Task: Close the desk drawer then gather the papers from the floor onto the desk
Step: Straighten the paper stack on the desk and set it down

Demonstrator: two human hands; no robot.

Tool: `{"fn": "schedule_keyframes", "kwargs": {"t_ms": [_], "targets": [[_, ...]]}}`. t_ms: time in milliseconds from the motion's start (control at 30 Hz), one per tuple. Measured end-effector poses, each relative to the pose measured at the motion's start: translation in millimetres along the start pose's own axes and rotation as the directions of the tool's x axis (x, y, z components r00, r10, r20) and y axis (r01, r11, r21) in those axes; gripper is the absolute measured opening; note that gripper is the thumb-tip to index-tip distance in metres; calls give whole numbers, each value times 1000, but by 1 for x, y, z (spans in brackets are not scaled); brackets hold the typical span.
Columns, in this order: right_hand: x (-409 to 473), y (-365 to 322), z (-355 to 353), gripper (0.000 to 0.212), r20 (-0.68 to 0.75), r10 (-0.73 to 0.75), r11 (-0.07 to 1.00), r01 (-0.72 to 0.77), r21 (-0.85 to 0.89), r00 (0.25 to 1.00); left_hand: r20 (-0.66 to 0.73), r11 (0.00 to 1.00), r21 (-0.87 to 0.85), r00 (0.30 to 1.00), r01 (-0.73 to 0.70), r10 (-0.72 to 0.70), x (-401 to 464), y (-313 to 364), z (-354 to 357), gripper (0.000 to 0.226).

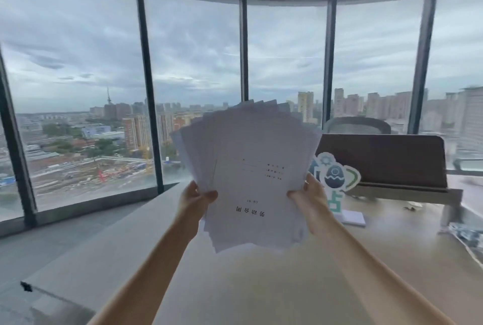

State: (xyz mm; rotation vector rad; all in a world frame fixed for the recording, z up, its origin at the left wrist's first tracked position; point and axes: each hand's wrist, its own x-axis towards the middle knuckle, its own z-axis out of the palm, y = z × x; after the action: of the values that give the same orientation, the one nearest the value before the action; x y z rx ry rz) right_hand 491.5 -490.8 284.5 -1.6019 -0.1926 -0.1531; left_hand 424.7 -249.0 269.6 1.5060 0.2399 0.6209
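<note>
A fanned stack of white papers [251, 168] is held upright in the air above the pale desk [261, 285]. The top sheet shows upside-down print. My left hand [194, 198] grips the stack's lower left edge, thumb on the front. My right hand [309, 192] grips the lower right edge the same way. Both forearms reach up from the bottom of the view. The desk drawer is out of sight.
A dark monitor [386, 160] on a stand sits at the desk's back right, with a cartoon cut-out sign [335, 175] and a white notepad [351, 217] before it. A mesh chair back [356, 125] rises behind. Tall windows ring the room; grey floor [52, 233] lies left.
</note>
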Motion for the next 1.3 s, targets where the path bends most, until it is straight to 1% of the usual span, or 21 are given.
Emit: {"fn": "schedule_keyframes", "kwargs": {"t_ms": [167,300,400,500,533,633,700,833,933,1000,1067,1133,1200,1300], "targets": [[15,35,-41,47,-77,7,1000,-6,11,997,81,999,-7,995,50,-49,13,-36,55,36],[20,54,-69,42,-137,7,1000,-8,-6,991,148,997,-31,987,72,-67,10,-53,86,34],[21,64,-81,43,-148,2,1000,1,14,989,175,995,-54,982,88,-77,6,-62,98,34],[20,77,-84,49,-134,17,1000,-15,21,991,188,993,-76,979,92,-76,0,-70,104,36],[22,83,-84,47,-133,29,1000,-28,8,991,202,993,-79,977,89,-72,-2,-73,105,38],[22,96,-82,31,-111,52,998,-56,-34,992,246,994,-70,967,79,-60,-2,-79,107,45],[25,99,-82,29,-60,50,999,-50,-4,997,258,996,-67,965,62,-42,2,-82,110,45],[43,96,-82,38,0,-13,998,13,54,1000,303,999,-48,952,-17,31,22,-91,123,35],[52,94,-86,44,28,-69,994,66,84,997,329,994,-51,938,-100,112,25,-93,132,42],[63,99,-87,48,47,-96,992,92,83,994,315,984,-45,933,-170,175,31,-99,139,46],[72,103,-87,49,16,-119,991,117,72,993,281,977,-68,936,-202,213,37,-102,143,46],[78,105,-86,48,-56,-158,987,159,20,986,246,973,-91,942,-211,227,42,-102,143,48],[81,104,-83,49,-95,-188,982,186,-27,978,226,969,-110,943,-223,243,46,-100,142,49],[78,99,-78,50,-101,-206,979,205,-19,973,211,960,-119,938,-253,273,45,-96,135,47]]}}
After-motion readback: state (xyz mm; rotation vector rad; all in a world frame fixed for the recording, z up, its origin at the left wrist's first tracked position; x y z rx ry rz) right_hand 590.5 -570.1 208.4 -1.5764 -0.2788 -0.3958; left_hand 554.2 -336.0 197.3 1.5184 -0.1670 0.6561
